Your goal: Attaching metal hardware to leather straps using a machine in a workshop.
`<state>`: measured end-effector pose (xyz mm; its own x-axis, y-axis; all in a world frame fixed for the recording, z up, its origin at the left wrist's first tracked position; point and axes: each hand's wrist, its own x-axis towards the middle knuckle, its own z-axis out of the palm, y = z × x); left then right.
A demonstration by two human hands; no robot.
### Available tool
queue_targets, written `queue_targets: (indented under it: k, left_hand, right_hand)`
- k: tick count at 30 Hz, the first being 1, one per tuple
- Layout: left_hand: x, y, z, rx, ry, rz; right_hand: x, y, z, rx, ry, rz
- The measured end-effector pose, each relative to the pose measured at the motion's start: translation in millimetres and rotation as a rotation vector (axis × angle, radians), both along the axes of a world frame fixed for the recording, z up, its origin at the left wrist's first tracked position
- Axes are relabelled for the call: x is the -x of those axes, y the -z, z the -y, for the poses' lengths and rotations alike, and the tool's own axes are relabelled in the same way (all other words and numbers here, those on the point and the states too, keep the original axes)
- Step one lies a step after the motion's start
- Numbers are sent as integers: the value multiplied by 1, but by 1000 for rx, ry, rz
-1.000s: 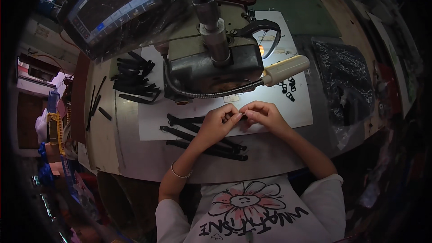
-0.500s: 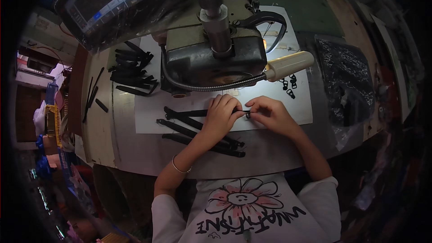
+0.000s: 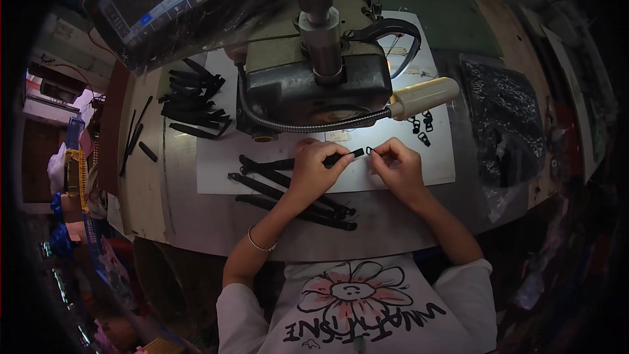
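Note:
My left hand is closed on a black webbing strap, pinched between thumb and fingers so that its short end points right. Facing that end, my right hand pinches a small black ring-shaped buckle by its edge. A narrow gap separates the strap's tip from the buckle. Several more black straps lie beneath and left of my left forearm. Beyond my right hand, a few loose black buckles rest on the white sheet.
A sewing machine head with a metal conduit and a cream lamp stands close beyond my hands. A pile of black straps lies left of it, below a plastic-covered screen. At right is a clear plastic bag of dark items.
My hands have moved slightly apart. The strap's end and the buckle, close together between my fingers before, now show separately. The loose straps have stayed put.

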<state>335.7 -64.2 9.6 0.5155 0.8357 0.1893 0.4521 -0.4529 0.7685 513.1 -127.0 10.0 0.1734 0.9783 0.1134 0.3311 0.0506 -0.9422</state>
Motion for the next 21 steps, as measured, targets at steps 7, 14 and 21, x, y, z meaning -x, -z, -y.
queue_targets:
  k: [7, 14, 21]
  left_hand:
    - [-3, 2, 2, -87, -15, 32]
    - [-4, 0, 4, -123, -35, 43]
    - [-6, 0, 8, -170, -7, 24]
  right_hand:
    - [17, 0, 4, -200, 53, 186]
    - [16, 0, 3, -247, 87, 187]
    - [18, 6, 4, -279, 51, 274]
